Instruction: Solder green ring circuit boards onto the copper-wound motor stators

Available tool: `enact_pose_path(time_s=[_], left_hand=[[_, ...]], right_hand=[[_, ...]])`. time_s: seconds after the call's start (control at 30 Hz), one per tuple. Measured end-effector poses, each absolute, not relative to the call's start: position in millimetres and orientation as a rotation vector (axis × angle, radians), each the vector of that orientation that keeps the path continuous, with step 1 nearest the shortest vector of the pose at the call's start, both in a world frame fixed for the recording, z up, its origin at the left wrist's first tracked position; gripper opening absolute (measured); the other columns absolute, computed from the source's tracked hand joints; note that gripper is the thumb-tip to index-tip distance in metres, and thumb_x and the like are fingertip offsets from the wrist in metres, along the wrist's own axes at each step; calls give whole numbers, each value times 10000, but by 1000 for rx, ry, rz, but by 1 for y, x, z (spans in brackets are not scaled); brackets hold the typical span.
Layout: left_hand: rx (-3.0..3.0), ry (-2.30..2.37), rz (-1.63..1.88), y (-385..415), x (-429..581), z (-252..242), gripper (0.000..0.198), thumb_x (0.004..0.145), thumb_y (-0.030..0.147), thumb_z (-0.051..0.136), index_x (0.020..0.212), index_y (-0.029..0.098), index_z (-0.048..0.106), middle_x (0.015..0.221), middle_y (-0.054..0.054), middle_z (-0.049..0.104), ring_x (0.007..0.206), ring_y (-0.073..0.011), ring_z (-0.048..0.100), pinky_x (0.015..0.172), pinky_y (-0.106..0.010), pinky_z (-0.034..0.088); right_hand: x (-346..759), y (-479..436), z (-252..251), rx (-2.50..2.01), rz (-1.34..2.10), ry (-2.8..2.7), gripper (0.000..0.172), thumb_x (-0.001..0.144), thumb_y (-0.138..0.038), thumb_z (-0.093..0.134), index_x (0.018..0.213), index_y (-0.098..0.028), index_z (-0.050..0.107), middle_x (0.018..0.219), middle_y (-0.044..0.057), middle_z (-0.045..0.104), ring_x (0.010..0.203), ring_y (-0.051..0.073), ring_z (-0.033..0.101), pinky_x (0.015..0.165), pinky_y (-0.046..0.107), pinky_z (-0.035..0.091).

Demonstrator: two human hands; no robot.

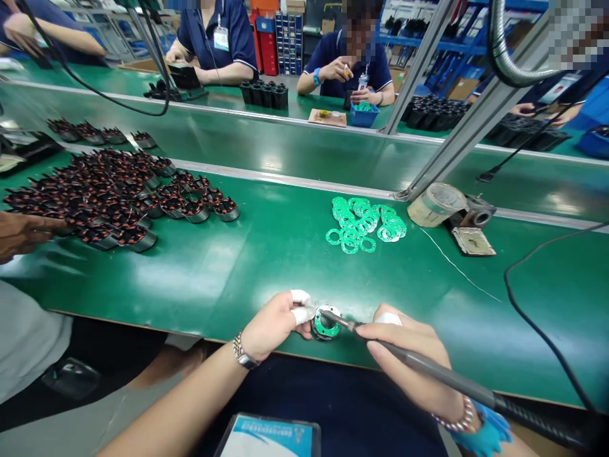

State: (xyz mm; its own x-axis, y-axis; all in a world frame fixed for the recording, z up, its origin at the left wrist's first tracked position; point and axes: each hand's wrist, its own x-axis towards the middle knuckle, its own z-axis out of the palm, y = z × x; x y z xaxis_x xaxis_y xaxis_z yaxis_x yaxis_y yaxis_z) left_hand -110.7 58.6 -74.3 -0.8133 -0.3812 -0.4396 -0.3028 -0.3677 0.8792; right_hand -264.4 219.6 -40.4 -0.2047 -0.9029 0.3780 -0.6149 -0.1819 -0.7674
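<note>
An assembly factory: long green counter (266,254), heaps of copper-wound black coils (109,197) left of the fingers (301,314), navy-uniformed people (223,25) beyond.

The motor coil (326,325) is a small dark ring with a metal rim, capped by a green ring-shaped board whose face is turned up. It sits well nearer the person than the heap of green rings (365,223), slightly to that heap's left, pinched at its left rim by the taped fingertips of the left hand (276,324). The soldering iron (457,381), a slim grey rod with a black handle, is gripped in the right hand (419,397) and slants in from the heap's near right, its tip touching the board's upper edge
</note>
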Motion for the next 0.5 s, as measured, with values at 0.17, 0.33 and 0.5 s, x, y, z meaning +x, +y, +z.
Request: enact_pose_path(time_s=[0.17,0.33,0.5], left_hand=[[966,-1752,-2359,59,-112,-72,96,703,211,547,665,129,514,547,19,534,496,-94,541,562,-221,423],[977,-1785,-2338,59,-113,-71,85,713,192,533,659,128,522,519,18,535,486,-94,546,543,-208,416],[997,-1782,-2342,58,-113,-75,94,716,211,550,679,128,526,529,15,540,484,-92,543,522,-201,405]], right_hand=[[-265,219,-42,-1774,-1304,1765,225,762,-94,530,926,-180,658,644,39,563,573,140,499,504,267,410],[-266,220,-39,-1791,-1311,1777,211,774,-110,519,912,-187,659,645,41,572,565,141,506,497,269,423],[-271,219,-38,-1811,-1361,1812,235,796,-154,535,1012,-207,612,721,45,606,603,150,554,534,273,464]])
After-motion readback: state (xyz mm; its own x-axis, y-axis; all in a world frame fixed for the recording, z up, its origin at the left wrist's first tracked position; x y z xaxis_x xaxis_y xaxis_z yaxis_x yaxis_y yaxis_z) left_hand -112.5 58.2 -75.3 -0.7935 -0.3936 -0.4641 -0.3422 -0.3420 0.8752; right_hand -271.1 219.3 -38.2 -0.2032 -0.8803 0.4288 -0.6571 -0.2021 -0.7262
